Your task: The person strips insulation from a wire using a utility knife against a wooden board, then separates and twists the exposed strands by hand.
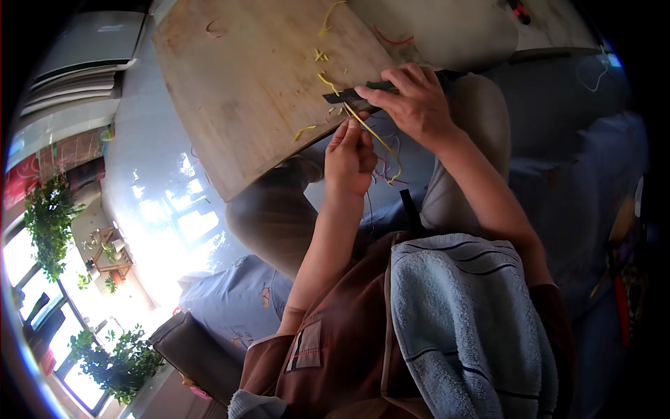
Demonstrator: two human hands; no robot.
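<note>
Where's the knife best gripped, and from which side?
Probably by its green handle, coming from the right, as the right hand does: the flat dark blade points left over the wooden board, so this keeps fingers behind the blade.

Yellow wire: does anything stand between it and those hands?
Nothing visible does. The yellow wire runs into the grip of the left hand, and the blade in the grip of the right hand appears right at it.
</note>
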